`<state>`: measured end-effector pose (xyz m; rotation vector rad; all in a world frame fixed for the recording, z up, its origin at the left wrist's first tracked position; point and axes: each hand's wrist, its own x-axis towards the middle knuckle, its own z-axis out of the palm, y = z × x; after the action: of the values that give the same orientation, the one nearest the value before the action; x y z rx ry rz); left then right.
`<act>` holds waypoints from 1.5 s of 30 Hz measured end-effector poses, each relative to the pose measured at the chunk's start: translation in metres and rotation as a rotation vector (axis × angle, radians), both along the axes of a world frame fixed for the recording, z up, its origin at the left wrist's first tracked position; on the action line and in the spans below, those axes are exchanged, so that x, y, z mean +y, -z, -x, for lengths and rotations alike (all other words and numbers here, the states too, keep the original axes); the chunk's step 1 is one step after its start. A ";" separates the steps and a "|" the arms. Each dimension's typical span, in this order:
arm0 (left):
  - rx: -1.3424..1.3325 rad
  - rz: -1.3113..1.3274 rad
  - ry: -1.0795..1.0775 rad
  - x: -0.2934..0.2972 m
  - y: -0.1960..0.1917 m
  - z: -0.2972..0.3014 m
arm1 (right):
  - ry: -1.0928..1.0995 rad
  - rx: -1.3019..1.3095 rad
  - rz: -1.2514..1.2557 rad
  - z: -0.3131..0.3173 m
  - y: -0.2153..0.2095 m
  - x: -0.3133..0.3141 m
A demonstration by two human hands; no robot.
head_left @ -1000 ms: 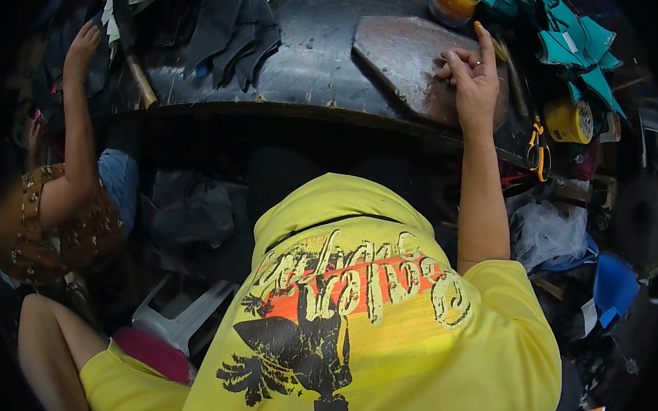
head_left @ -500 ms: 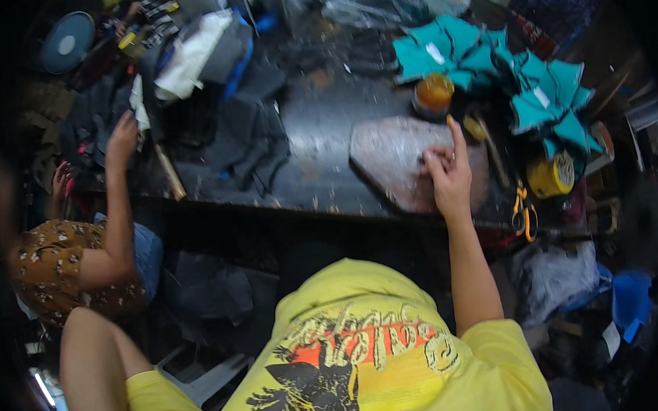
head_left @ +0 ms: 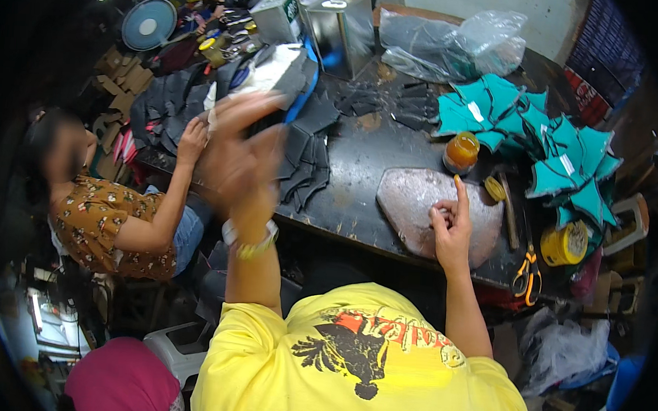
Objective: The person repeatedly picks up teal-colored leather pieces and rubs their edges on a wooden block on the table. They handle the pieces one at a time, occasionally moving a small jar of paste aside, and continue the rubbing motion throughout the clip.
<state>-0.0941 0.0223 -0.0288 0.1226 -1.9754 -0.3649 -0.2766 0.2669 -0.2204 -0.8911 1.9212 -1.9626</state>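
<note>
My left hand (head_left: pixel 244 153) is raised in front of the table's left part, badly blurred. Its fingers look spread, but whether anything is between them I cannot make out. A light band circles that wrist. Over a flat greyish-brown stone slab (head_left: pixel 411 202) is my right hand (head_left: pixel 453 230), index finger stretched out and the other fingers loosely curled, holding nothing. That fingertip looks orange-yellow. Just beyond it stands a jar of amber paste (head_left: pixel 462 151). A yellow lid (head_left: pixel 495 189) and a hammer (head_left: pixel 508 215) lie by the slab's right edge.
Teal cut pieces (head_left: pixel 569 162) pile up at the right, near a yellow tub (head_left: pixel 564 243) and orange-handled scissors (head_left: pixel 526 277). Black pieces (head_left: pixel 305 159) lie left of the slab. Metal cans (head_left: pixel 338 38) and plastic bags (head_left: pixel 456 45) stand behind. A co-worker (head_left: pixel 120 224) sits at the left.
My left arm has swung from the lower left up in front of the table. My right hand stays over the slab, finger still extended. The view has shifted, showing more at the back.
</note>
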 end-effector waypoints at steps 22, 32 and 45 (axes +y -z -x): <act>-0.737 -0.183 -0.226 -0.131 0.105 0.026 | 0.189 0.413 -0.178 0.051 -0.047 0.012; -0.672 0.154 -0.296 -0.170 0.088 0.022 | 0.409 1.106 -0.774 0.115 -0.069 -0.041; -0.333 -0.604 0.404 -0.067 0.060 0.030 | 0.473 1.068 -0.732 0.097 -0.058 -0.029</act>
<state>-0.1241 -0.0446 -0.0885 0.1752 -2.1514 -1.2709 -0.3734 0.2383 -0.1622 -1.4639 3.3215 -0.6679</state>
